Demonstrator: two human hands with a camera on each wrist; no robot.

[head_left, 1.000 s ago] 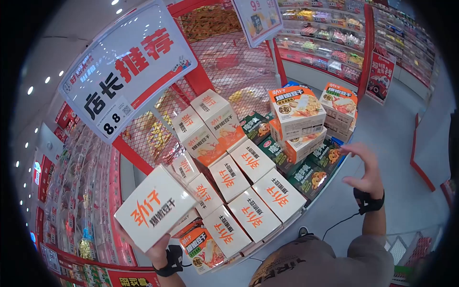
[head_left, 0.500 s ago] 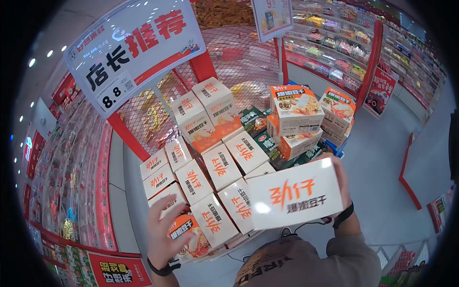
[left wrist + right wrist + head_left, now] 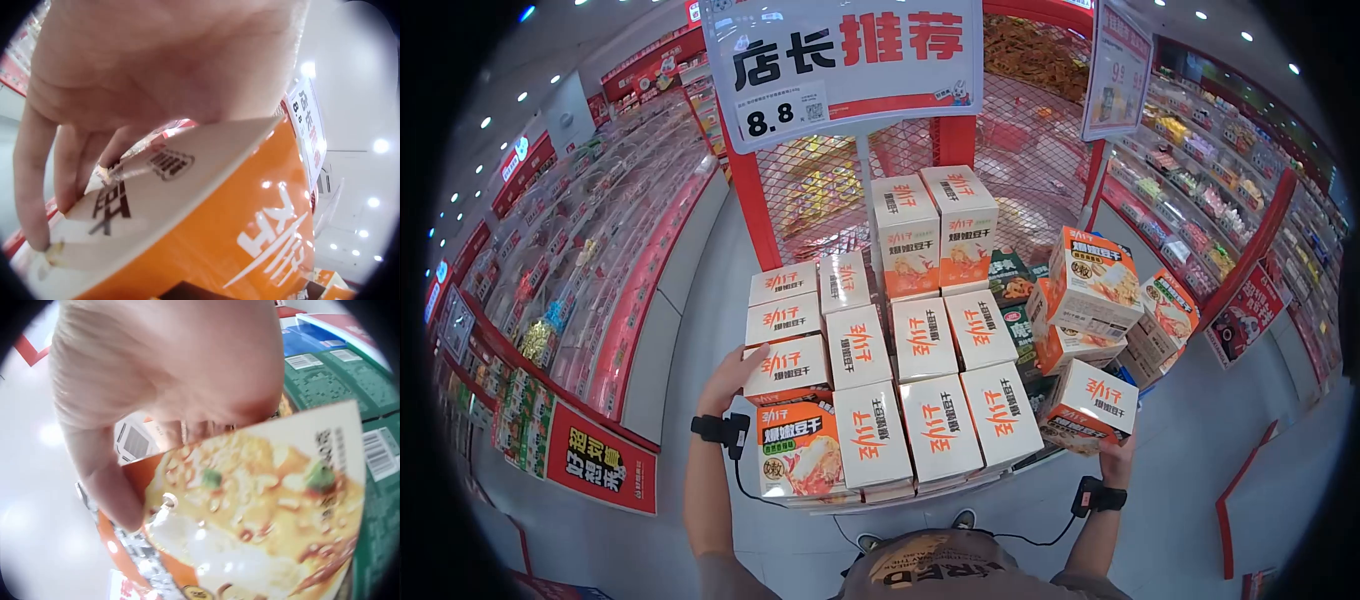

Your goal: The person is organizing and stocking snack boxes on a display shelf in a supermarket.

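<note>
My right hand [image 3: 1116, 458] grips a box [image 3: 1097, 393] with a white top and an orange front, at the right end of the display. In the right wrist view, the thumb and fingers [image 3: 115, 494] reach round the box, whose side shows a food picture. My left hand [image 3: 733, 378] rests against the left side of a white-topped box [image 3: 788, 366] in the leftmost column of the stack. The left wrist view has the fingers [image 3: 31, 181] stretched along that box's white side, beside its orange face. An orange-faced box [image 3: 802, 450] stands right in front of it.
Rows of white-topped boxes [image 3: 940, 425] fill the display, with two taller ones [image 3: 960, 225] at the back. Green boxes [image 3: 1012, 280] and stacked orange boxes [image 3: 1095, 275] stand right. A price sign [image 3: 845, 65] hangs above the mesh. Shelves line both sides.
A second ago my left hand held a white-topped box and my right hand held nothing. Since then, a box is in my right hand, now farther right. The view has turned left.
</note>
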